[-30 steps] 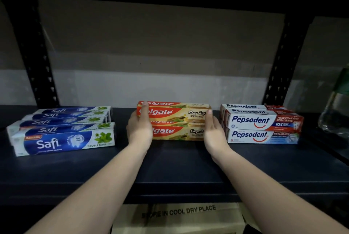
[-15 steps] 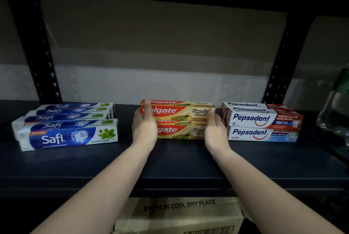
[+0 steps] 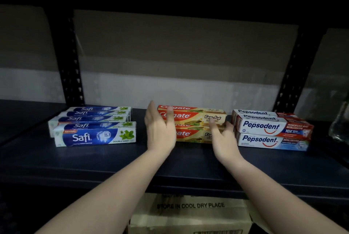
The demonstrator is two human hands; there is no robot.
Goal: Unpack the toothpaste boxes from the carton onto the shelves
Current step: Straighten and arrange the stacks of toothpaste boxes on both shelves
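Colgate boxes (image 3: 196,123) stacked mid-frame on shelf (image 3: 188,162), between Safi and Pepsodent stacks; left hand (image 3: 160,130) and right hand (image 3: 223,137) flank the ends with fingers straight, gripping nothing, probably squaring the stack

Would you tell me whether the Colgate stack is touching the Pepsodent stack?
Apart. The head view shows a strip of dark shelf between the right end of the Colgate stack and the left end of the Pepsodent stack.
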